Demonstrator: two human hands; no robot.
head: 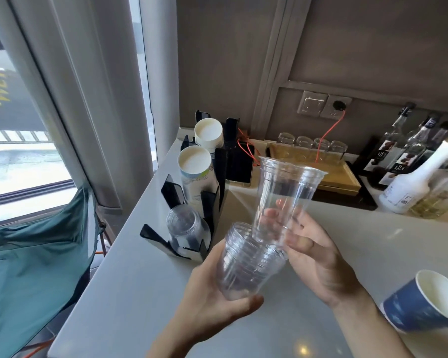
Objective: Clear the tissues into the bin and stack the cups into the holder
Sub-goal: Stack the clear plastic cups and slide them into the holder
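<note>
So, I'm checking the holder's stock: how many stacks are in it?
3: two paper-cup stacks in the far slots and a clear-cup stack in the nearest slot of the holder. The number of cups per stack is hidden.

Pale counter (145, 288), black cup holder (212, 202), blue paper cup (422, 303), wooden tray (339, 174), bottles (409, 187)

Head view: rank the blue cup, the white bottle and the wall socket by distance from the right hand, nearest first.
From the right hand:
1. Blue cup, lying on its side at the counter's near right edge.
2. White bottle, leaning among the bottles, far right.
3. Wall socket, on the back wall.
</note>
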